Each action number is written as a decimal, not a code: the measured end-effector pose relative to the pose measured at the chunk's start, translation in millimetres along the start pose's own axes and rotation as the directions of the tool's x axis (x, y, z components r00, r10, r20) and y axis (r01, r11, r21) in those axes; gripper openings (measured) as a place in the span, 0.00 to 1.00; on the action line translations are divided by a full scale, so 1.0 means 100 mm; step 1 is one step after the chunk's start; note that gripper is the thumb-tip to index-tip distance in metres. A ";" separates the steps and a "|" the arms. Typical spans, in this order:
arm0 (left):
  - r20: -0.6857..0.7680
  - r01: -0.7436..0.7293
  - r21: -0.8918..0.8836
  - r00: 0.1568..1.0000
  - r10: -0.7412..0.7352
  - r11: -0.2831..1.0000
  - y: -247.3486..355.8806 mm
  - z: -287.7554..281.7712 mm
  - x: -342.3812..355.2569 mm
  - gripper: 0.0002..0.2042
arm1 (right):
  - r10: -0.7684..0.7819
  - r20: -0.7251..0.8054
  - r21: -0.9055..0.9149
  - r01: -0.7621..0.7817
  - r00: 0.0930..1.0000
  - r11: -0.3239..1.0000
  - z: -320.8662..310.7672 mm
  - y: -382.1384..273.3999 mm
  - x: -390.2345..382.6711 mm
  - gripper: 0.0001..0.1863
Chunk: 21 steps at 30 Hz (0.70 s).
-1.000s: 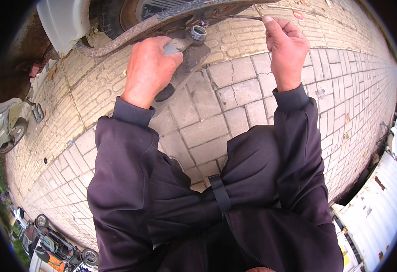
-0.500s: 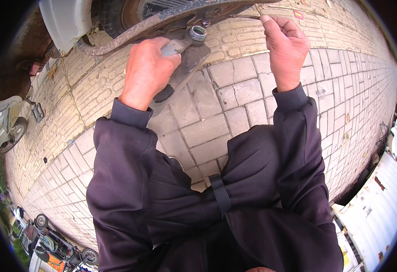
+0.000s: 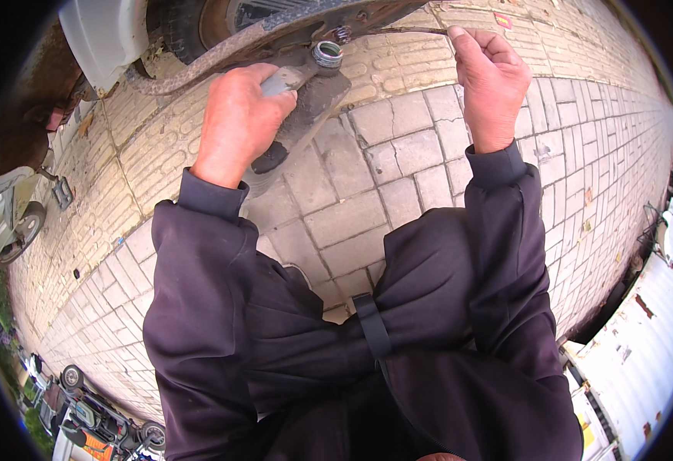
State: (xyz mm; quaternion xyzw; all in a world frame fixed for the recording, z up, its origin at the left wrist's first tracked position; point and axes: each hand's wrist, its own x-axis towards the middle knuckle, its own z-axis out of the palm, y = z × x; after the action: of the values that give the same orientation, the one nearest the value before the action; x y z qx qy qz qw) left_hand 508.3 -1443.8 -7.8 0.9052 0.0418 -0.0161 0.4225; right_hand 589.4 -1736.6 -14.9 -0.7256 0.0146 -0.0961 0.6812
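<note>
My left hand is closed round a worn grey metal piece with a flat, lever-like shape. Just beyond my fingers a short threaded metal ring stands up at its far end. My right hand pinches the tip of a thin dark rod or cable between thumb and bent fingers. The rod runs left to a small coiled spring under a rusty, curved frame bar. What lies under my left palm is hidden.
A tyre and a pale body panel sit behind the bar. Under my hands lies paving, with a dark flat slab by the ring. White corrugated sheeting stands at right, a parked vehicle lower left.
My right hand has shifted slightly right, still pinching the rod's tip. The frame bar, ring and left hand sit a little further left in view. Both grips look the same.
</note>
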 end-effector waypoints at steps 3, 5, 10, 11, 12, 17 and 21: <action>0.000 -0.005 -0.007 1.000 0.005 1.000 0.00 0.00 0.00 0.17 | -0.009 0.004 -0.011 0.009 1.000 1.000 -0.01 0.01 0.01 0.09; 0.002 -0.008 0.001 1.000 0.008 1.000 0.00 0.00 0.00 0.17 | -0.019 0.017 0.010 0.019 1.000 1.000 -0.01 0.01 0.01 0.09; 0.011 0.005 0.021 1.000 -0.005 1.000 0.01 -0.01 0.00 0.18 | -0.019 0.016 -0.021 0.020 1.000 1.000 0.00 0.01 -0.01 0.09; 0.001 -0.009 0.027 1.000 0.009 1.000 0.01 -0.01 0.00 0.18 | -0.016 0.021 -0.009 0.016 1.000 1.000 0.00 0.01 -0.01 0.09; -0.010 -0.023 0.032 1.000 0.023 0.999 0.00 0.00 0.00 0.18 | -0.030 0.021 -0.020 0.030 0.999 0.999 0.00 0.00 -0.01 0.09; -0.017 -0.026 0.031 1.000 0.026 0.999 0.00 0.00 0.00 0.19 | -0.003 0.010 -0.047 0.003 1.000 0.999 0.00 -0.02 -0.02 0.08; -0.006 -0.024 0.035 1.000 0.024 0.999 0.01 -0.02 -0.02 0.19 | -0.043 0.000 -0.030 0.043 0.999 0.999 0.00 -0.02 -0.02 0.08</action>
State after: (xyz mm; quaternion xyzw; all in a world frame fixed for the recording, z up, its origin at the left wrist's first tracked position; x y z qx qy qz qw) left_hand 506.7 -1442.8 -5.8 0.9129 0.0321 -0.0087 0.4068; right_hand 586.8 -1736.0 -13.0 -0.7357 0.0005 -0.1107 0.6682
